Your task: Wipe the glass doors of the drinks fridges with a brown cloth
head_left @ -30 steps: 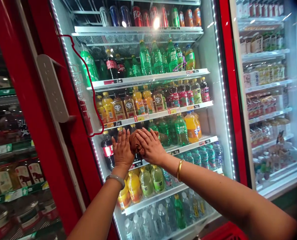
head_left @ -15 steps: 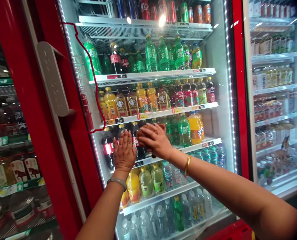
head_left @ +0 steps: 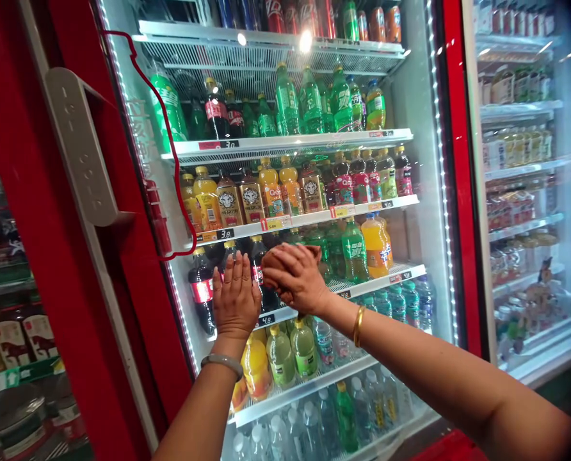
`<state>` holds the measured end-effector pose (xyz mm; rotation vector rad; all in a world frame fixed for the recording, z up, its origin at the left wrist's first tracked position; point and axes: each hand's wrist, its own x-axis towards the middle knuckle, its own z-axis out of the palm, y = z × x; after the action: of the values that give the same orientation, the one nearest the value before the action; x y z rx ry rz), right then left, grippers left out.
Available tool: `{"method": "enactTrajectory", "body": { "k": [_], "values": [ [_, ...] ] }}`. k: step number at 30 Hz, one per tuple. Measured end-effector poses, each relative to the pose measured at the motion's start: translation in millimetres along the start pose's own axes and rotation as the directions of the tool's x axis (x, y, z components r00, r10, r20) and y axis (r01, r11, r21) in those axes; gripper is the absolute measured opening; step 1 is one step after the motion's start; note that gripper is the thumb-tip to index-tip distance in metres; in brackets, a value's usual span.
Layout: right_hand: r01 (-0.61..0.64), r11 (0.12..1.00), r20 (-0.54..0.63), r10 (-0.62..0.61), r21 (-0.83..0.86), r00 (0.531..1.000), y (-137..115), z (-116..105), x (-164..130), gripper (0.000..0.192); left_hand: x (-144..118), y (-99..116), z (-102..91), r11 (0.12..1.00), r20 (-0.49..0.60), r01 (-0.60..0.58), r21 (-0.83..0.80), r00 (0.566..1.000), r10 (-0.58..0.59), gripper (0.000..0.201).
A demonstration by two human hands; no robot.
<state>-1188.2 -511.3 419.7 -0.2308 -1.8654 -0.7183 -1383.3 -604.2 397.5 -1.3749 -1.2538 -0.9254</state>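
Flat against the glass door point(head_left: 422, 224) of a drinks fridge rests my left hand point(head_left: 237, 294), fingers stretched upward, with a grey bangle on the wrist. My right hand point(head_left: 299, 275), just to its right, presses a brown cloth point(head_left: 276, 257) on the same glass. Folds of the cloth stick out above and beside the fingers; the palm side is hidden. A gold bangle circles the right wrist. Behind the glass near both hands stand cola bottles point(head_left: 201, 288) and a green soda bottle point(head_left: 354, 250).
The door has a red frame and a long grey handle point(head_left: 86, 147) at the left. Shelves point(head_left: 266, 229) inside hold several rows of bottles and cans. Another glass-fronted fridge point(head_left: 530, 168) stands at the right, and jars point(head_left: 19, 416) sit on shelves at the left.
My right hand has shifted slightly on the glass, and more of the cloth shows above its fingers. My left hand stays flat. The view has moved a little, with the handle now further left.
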Motion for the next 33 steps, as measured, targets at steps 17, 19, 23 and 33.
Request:
{"method": "enactTrajectory", "body": {
  "k": [17,19,23,33],
  "values": [
    [0.144,0.989,0.127,-0.14,-0.024,0.982,-4.3,0.4,19.8,0.049,-1.6,-1.4,2.4,1.0,-0.015,0.006,0.017,1.0,-0.006,0.072],
    [0.213,0.977,0.17,-0.208,-0.011,0.963,6.5,-5.2,40.3,0.048,-1.9,-2.1,2.4,1.0,-0.001,0.017,0.0,1.0,-0.017,0.075],
    [-0.032,0.997,0.038,0.035,-0.067,0.999,34.6,-16.6,42.4,0.049,-1.1,-1.2,0.8,1.0,0.012,0.003,0.018,1.0,-0.003,0.075],
    [0.187,0.982,0.131,-0.184,-0.01,0.974,15.2,-11.5,52.0,0.048,-1.4,-2.6,0.2,1.0,0.014,0.0,0.001,1.0,0.0,0.081]
  ]
}}
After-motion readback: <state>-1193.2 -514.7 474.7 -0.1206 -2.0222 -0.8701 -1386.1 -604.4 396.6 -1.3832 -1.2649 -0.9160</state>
